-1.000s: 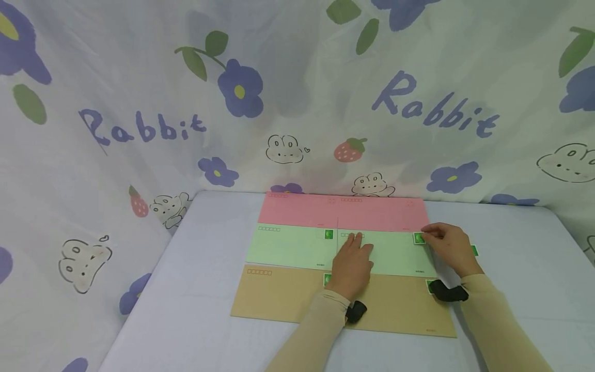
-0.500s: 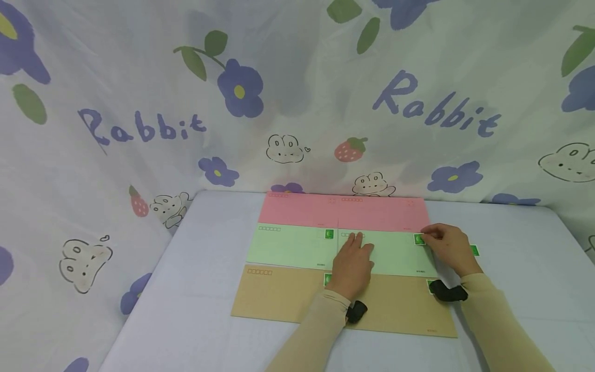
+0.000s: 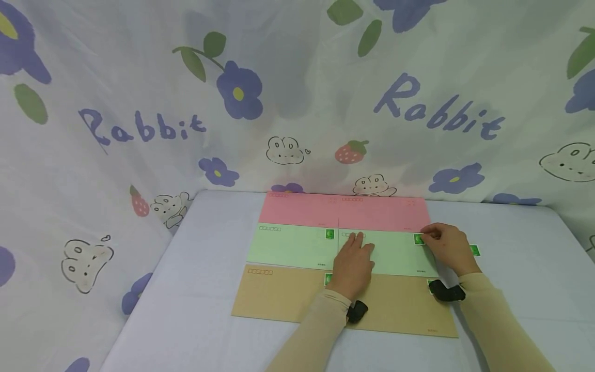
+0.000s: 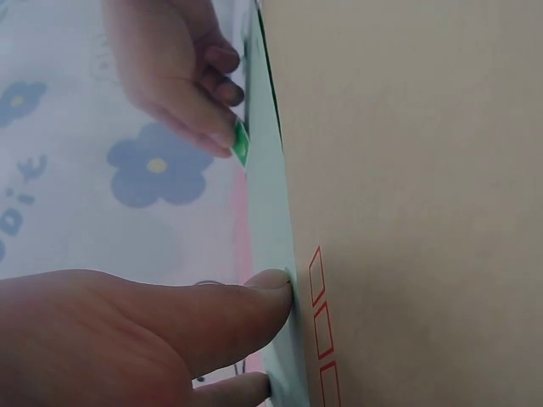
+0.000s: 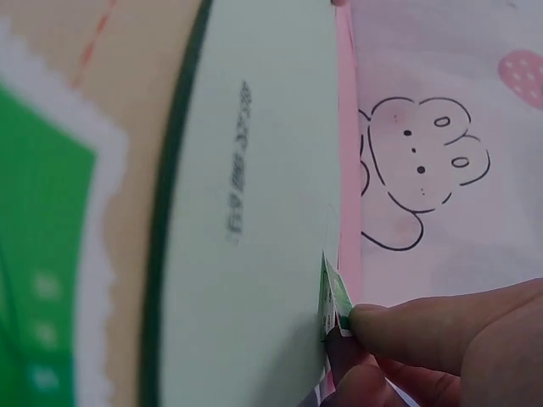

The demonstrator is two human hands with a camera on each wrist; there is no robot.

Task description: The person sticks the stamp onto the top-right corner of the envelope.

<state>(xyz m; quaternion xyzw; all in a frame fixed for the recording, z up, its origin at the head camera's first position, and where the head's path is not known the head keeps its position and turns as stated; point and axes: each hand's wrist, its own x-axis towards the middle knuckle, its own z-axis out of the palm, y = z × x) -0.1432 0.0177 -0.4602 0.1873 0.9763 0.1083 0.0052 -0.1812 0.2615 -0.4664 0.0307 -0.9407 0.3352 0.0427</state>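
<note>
My right hand pinches a small green postage stamp between thumb and finger at the upper right corner of the right light-green envelope. In the right wrist view, that stamp stands tilted up from the paper, its lower edge at the envelope. Fingers extended, my left hand rests on the upper left part of the same envelope, overlapping its printed boxes. The left wrist view has the thumb lying straight along the paper.
Pink envelopes lie behind, brown envelopes in front. The left green envelope bears a stamp. More stamps sit on the brown paper, partly covered by hand and wrist strap. Another stamp lies on the white table, right of my right hand.
Both hands keep nearly the same place. The view shifts very slightly, and the stamp stays at the same envelope corner under my right fingers.
</note>
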